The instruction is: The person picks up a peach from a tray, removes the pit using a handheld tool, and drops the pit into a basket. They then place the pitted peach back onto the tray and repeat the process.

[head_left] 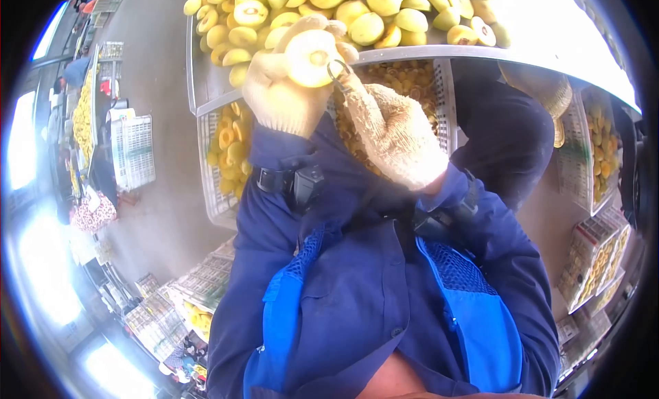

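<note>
In my gloved left hand (285, 97) is a halved yellow peach (302, 64), its cut face and pit area turned up toward me. The fingers wrap around its far side. My right hand (397, 128), also in a knitted glove, grips a small pitting knife with a curved metal loop (336, 70). That loop touches or nearly touches the right edge of the peach half; its handle is hidden in the fingers. Just beyond both hands, many peach halves (367, 28) are piled on a metal-edged table (425, 52).
Below the table edge, a crate (445, 100) holds pits or small fruit pieces. Another crate (206, 142) at left contains peach halves. More filled crates (576, 172) line the right side. White crates (132, 152) and another person (74, 73) are farther left.
</note>
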`<state>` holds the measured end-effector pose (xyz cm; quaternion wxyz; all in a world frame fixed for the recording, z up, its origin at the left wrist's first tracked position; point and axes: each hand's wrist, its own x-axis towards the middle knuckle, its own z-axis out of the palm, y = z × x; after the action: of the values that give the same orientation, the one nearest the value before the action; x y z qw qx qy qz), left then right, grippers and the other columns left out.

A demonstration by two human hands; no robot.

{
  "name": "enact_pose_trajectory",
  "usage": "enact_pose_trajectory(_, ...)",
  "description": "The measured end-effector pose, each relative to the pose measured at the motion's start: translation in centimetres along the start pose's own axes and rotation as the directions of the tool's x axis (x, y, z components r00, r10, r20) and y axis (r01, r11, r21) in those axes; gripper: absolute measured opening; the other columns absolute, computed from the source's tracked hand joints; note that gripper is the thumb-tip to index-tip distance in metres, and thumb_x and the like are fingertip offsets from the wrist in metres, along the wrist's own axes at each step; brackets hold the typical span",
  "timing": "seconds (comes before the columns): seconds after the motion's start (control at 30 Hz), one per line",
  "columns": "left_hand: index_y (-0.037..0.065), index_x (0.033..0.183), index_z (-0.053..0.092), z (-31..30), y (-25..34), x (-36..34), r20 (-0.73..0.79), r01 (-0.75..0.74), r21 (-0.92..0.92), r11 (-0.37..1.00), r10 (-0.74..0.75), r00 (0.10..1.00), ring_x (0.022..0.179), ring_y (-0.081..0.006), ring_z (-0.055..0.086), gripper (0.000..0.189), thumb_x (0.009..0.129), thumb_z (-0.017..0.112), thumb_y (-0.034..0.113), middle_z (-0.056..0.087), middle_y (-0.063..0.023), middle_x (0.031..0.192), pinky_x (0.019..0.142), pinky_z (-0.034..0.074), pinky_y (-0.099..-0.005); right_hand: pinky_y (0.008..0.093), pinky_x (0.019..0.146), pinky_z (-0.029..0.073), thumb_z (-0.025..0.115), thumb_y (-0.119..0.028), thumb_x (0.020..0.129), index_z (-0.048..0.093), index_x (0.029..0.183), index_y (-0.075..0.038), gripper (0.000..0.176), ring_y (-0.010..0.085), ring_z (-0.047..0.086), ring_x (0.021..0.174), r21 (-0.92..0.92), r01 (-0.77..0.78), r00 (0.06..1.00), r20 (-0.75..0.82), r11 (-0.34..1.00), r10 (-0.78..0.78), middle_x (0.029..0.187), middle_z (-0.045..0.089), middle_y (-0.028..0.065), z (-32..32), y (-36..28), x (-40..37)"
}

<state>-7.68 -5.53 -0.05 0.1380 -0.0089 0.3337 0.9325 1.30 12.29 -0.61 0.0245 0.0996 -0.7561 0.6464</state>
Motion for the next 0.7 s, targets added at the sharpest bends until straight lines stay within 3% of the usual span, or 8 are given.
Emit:
enact_pose_trajectory(0.03,-0.009,0.131,0.066,0.2,0.0,-0.7,0.006,0.007,0.005,1.000,-0.007,1.000,0.100,-0.0504,0.070,0.075,0.070,0.067,0.035,0.071,-0.0314,0.125,0.087,0.059,-0.0544,0.0443,0.068,0.056,0.064,-0.018,0.110,0.072,0.137,-0.005,0.031,0.0400,0.074,0.084,0.026,-0.180,0.982,0.055,0.983,0.178,0.098,0.075,0.0202,0.2,-1.0,0.2)
enact_pose_trajectory(0.17,-0.010,0.128,0.066,0.6,-0.2,-1.6,0.037,-0.047,0.156,0.987,0.042,0.998,0.092,-0.0451,0.070,0.072,0.077,0.061,0.040,0.071,-0.0309,0.118,0.086,0.060,-0.0506,0.0486,0.064,0.055,0.066,-0.014,0.105,0.066,0.147,-0.009,0.042,0.0392,0.071,0.078,-0.266,0.199,0.979,0.095,0.943,-0.180,0.093,0.069,0.0172,0.2,0.0,0.1)
enact_pose_trajectory(0.3,-0.010,0.127,0.066,2.1,-0.8,-2.5,0.011,-0.142,0.483,0.864,0.157,0.988,0.089,-0.0407,0.071,0.069,0.082,0.058,0.042,0.072,-0.0300,0.115,0.084,0.060,-0.0478,0.0492,0.062,0.055,0.067,-0.013,0.102,0.067,0.144,-0.010,0.042,0.0385,0.070,0.077,-0.324,0.258,0.965,0.127,0.910,-0.229,0.091,0.066,0.0158,0.2,-0.2,0.0)
enact_pose_trajectory(0.47,-0.009,0.125,0.068,2.1,-0.9,-2.8,0.109,-0.240,0.788,0.567,0.254,0.961,0.087,-0.0381,0.071,0.067,0.085,0.056,0.043,0.073,-0.0291,0.112,0.080,0.061,-0.0467,0.0490,0.061,0.055,0.069,-0.013,0.100,0.067,0.143,-0.010,0.043,0.0378,0.069,0.075,-0.348,0.308,0.951,0.122,0.885,-0.283,0.091,0.066,0.0152,0.5,0.0,0.1)
enact_pose_trajectory(0.53,-0.010,0.124,0.069,2.1,-1.1,-2.9,0.091,-0.259,0.773,0.579,0.302,0.949,0.087,-0.0378,0.072,0.066,0.087,0.055,0.043,0.073,-0.0287,0.111,0.079,0.061,-0.0467,0.0490,0.060,0.054,0.070,-0.013,0.099,0.066,0.145,-0.010,0.046,0.0374,0.069,0.074,-0.290,0.271,0.962,0.129,0.918,-0.243,0.092,0.066,0.0152,0.8,0.0,0.2)
enact_pose_trajectory(0.63,-0.010,0.123,0.070,2.0,-2.3,-3.2,-0.041,-0.273,0.597,0.755,0.368,0.929,0.086,-0.0375,0.072,0.063,0.089,0.053,0.041,0.074,-0.0280,0.109,0.079,0.062,-0.0457,0.0486,0.060,0.056,0.069,-0.014,0.100,0.066,0.145,-0.012,0.045,0.0357,0.070,0.074,-0.267,0.208,0.975,0.137,0.941,-0.177,0.091,0.067,0.0141,1.0,-0.1,0.3)
enact_pose_trajectory(0.7,-0.010,0.123,0.069,1.4,-2.6,-3.3,-0.064,-0.265,0.513,0.817,0.344,0.937,0.085,-0.0358,0.073,0.056,0.093,0.054,0.036,0.075,-0.0266,0.108,0.078,0.062,-0.0433,0.0482,0.061,0.057,0.067,-0.018,0.103,0.068,0.144,-0.014,0.040,0.0348,0.071,0.074,-0.468,0.311,0.949,0.192,0.827,-0.249,0.089,0.068,0.0131,0.7,0.3,0.5)
